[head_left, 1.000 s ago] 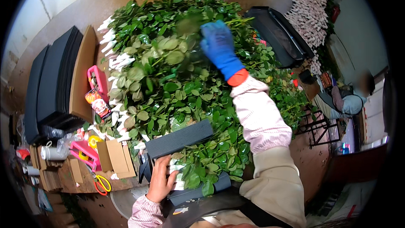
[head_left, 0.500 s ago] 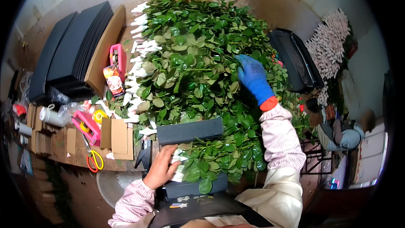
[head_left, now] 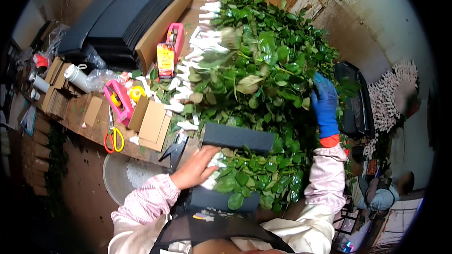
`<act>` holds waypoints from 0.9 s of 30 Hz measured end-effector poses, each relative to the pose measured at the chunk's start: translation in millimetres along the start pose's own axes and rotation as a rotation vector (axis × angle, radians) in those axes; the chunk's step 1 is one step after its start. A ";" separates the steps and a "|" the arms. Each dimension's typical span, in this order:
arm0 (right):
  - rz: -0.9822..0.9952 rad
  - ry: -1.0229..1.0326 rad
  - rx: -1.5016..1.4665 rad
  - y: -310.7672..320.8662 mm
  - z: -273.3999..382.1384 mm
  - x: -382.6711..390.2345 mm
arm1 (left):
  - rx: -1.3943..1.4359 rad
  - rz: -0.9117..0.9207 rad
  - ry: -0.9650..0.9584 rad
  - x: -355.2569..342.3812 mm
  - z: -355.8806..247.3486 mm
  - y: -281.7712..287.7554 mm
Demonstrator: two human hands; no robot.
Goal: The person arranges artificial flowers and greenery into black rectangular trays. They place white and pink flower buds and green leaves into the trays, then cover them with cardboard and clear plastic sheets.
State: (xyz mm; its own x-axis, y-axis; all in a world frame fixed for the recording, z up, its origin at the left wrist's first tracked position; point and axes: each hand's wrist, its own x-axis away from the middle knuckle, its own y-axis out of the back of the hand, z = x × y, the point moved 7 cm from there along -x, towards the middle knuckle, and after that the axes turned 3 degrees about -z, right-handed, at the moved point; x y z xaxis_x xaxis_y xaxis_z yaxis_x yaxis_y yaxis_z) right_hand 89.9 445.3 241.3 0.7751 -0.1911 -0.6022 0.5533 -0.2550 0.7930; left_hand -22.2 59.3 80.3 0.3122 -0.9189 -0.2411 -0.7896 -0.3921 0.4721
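My bare left hand (head_left: 195, 167) lies over the white-wrapped ends of a small bunch of leafy flower stems (head_left: 245, 174), fingers on one side and thumb on the other. The bunch lies between a dark corrugated cardboard strip (head_left: 239, 137) and another dark piece of cardboard (head_left: 225, 199) nearer my body. My right hand (head_left: 325, 96), in a blue glove with an orange cuff, is closed at the right side of a large heap of similar stems (head_left: 278, 61). Leaves stick out past its far side; its fingertips are partly hidden. White wrapped ends line the heap's left edge, some blurred.
Left on the table are a stack of black sheets (head_left: 129, 16), pink tape dispensers (head_left: 117, 101), scissors (head_left: 113, 136), folded cardboard (head_left: 153, 124) and a black tool (head_left: 174, 150). At right are a black crate (head_left: 353, 101), piled wrapped flowers (head_left: 391, 99) and another person (head_left: 381, 193).
The view has turned, so the table appears shifted right. My right hand has moved toward the heap's right edge, and stems on top blur with motion. My left hand stays on the small bunch.
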 end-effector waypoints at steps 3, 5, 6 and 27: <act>0.302 -0.030 -0.098 31.1 4.9 46.3 | 0.041 -0.016 0.095 5.3 4.5 1.9; 0.481 -0.018 -0.125 86.3 26.2 90.1 | 0.073 0.014 0.074 4.9 11.5 -8.3; 0.542 -0.043 -0.208 101.4 30.8 117.4 | 0.094 -0.003 0.023 4.3 16.2 -11.7; 0.842 -0.165 -0.151 -20.6 242.8 110.1 | 0.060 -0.082 0.084 6.2 13.3 -6.8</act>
State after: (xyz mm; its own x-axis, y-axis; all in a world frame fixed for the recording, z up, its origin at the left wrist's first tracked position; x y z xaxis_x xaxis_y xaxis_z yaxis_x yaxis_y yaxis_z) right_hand 89.7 199.4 136.3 0.8970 -0.3973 0.1937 -0.1408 0.1587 0.9772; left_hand -22.0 56.9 64.3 0.4185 -0.8850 -0.2041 -0.7887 -0.4655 0.4015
